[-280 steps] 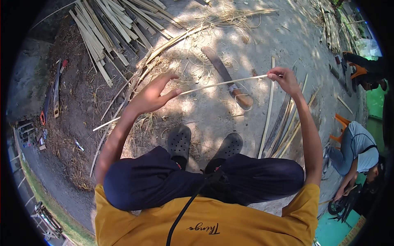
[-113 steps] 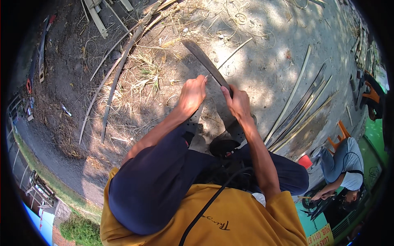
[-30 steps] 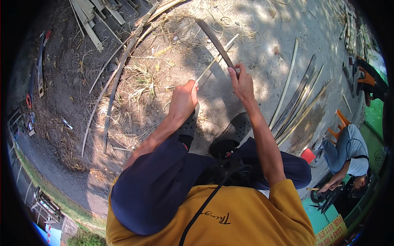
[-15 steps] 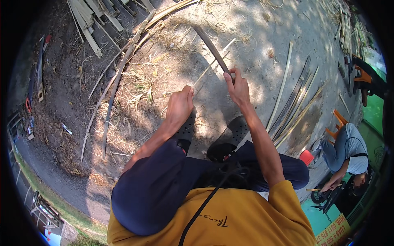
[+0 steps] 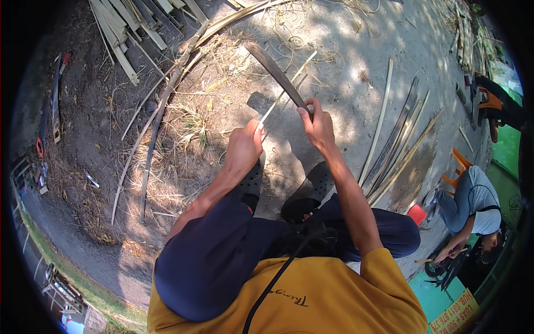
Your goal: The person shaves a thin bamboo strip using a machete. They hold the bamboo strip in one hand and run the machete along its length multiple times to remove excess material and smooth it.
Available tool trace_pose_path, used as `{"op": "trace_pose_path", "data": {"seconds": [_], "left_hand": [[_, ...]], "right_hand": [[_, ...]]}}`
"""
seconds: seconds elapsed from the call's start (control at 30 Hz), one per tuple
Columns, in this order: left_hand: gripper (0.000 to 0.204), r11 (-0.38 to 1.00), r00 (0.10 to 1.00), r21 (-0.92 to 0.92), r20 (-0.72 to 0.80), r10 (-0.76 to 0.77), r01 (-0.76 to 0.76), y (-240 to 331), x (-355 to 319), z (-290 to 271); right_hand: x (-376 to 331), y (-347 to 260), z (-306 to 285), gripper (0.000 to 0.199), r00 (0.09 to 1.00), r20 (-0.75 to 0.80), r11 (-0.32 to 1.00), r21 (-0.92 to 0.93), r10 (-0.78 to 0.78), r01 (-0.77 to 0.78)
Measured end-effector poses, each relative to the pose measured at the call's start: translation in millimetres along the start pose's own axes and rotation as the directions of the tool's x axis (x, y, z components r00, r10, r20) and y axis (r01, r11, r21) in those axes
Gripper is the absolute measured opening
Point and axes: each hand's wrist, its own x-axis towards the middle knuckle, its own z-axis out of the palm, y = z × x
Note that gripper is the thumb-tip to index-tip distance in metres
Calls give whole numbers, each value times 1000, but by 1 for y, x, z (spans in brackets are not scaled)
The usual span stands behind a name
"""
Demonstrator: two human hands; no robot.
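My left hand is closed around the near end of a thin pale bamboo strip, which slants away to the far right. In my right hand is a long dark knife, its blade pointing away and to the left. Blade and strip cross a little beyond my hands; whether they touch I cannot tell. The knife's handle is mostly hidden in my fist. Both hands are above the ground in front of my shoes.
Long bent bamboo strips lie at left, below a pile of split bamboo. More strips lie at right. A saw rests far left. Curly shavings litter the ground. Another person sits at right near an orange stool.
The knife has swung left, its tip now farther left and slightly nearer me. My right hand has shifted a little left with it. The left hand stays nearly still on the bamboo strip.
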Motion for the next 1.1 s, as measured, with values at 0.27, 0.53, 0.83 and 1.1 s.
{"op": "trace_pose_path", "data": {"seconds": [0.27,0.53,0.83,1.1], "left_hand": [[20,994,991,-52,91,-95,100,-9,-4,-1],[19,726,589,-128,687,-426,675,-23,10,-10],[33,796,665,-179,669,-333,579,-40,26,4],[26,860,850,-261,431,-302,438,-50,14,-1]], "right_hand": [[5,2,-3,49,995,21,992,80,99,-101],[-47,12,13,52,974,178,990,2,139,-142],[-48,1,20,52,963,219,986,22,158,-167],[-41,-8,14,55,959,256,992,-34,124,-119]]}}
